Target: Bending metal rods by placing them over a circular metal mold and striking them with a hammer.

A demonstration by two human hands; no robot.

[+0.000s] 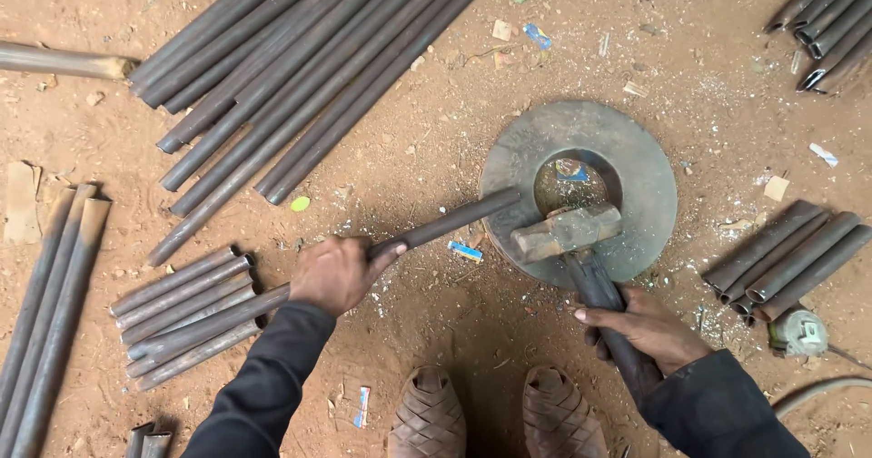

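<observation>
My left hand grips a dark metal pipe that runs up and right, its far end resting on the rim of a flat metal ring lying on the dirt. My right hand holds the handle of a heavy hammer. The hammer's rusty head rests on the ring's lower inner edge, just right of the pipe's end.
A pile of long pipes lies at the top left. Short pipes lie beside my left hand, others to the right, more at the top right. An angle grinder sits at the right. My two sandalled feet are below.
</observation>
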